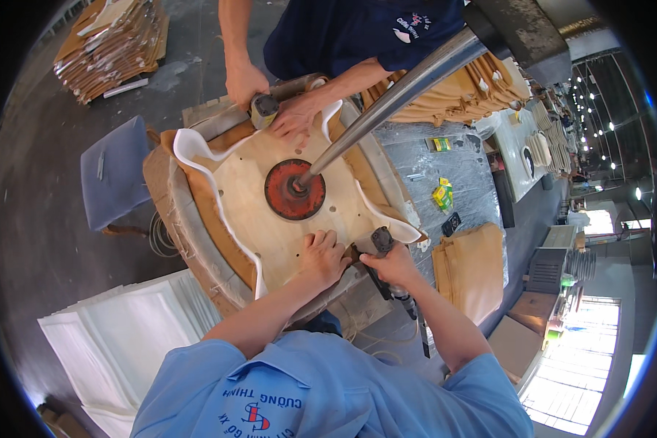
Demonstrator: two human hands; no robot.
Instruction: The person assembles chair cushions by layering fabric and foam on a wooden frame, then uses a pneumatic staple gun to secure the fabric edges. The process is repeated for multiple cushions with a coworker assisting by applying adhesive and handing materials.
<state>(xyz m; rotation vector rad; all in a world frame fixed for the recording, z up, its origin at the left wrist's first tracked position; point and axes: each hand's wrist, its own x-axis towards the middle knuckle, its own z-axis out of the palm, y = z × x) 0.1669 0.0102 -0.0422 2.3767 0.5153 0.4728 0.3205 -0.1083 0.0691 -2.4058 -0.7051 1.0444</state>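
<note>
A pale plywood seat board (244,182) lies in front of me, with white foam (210,171) and a brown cover (204,197) around its edge. On its middle presses a red round disc (276,191) at the end of a metal rod (401,91). My right hand (396,264) grips a staple gun (372,239) at the board's near right edge. Beside it, my left hand (321,258) rests at the near edge, fingers bent and together; what lies under them is hidden. Across from me, a co-worker's hand (247,86) holds another staple gun (263,109), and their other hand (297,117) lies on the far edge.
A plastic-covered table (416,157) at the right bears yellow-green packs (443,195) and brown covers (471,266). A blue padded seat (115,171) and white sheets (135,328) stand at the left. Brown pieces (113,55) are stacked far left. A hose (372,339) hangs near me.
</note>
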